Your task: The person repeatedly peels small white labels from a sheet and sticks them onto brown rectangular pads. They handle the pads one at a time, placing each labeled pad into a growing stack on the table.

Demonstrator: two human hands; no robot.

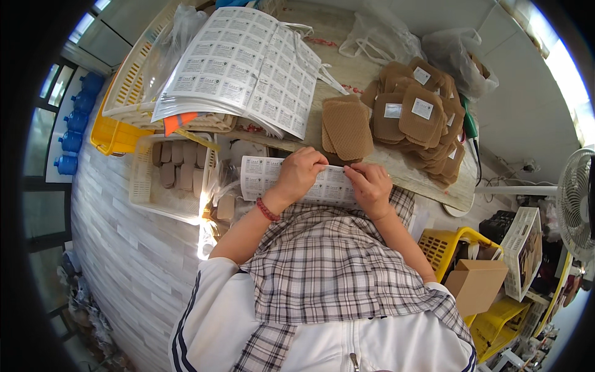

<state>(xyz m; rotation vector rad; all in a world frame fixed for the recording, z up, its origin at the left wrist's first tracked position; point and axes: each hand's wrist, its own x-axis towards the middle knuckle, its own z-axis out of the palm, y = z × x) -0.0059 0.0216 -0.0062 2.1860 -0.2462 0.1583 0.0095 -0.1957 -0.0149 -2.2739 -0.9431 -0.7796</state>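
A strip of white printed labels [255, 175] lies across my lap at the table's near edge. My left hand [299, 173] pinches its upper edge, fingers and thumb together. A little to the right, my right hand [370, 186] grips the same strip near its right end, thumb and forefinger pressed at the edge. Just beyond my hands sits a small stack of brown mesh-textured pads [347, 129] without labels. Farther right is a heaped pile of brown pads [423, 115], several bearing small white labels. At the back left rests a thick stack of printed label sheets [226, 62].
A white basket [140, 180] with brown pieces stands left of my lap, and a cream basket [133, 80] is behind it. Clear plastic bags [381, 34] lie at the back. A yellow crate [437, 245], cardboard box [476, 279] and fan [576, 204] stand at the right.
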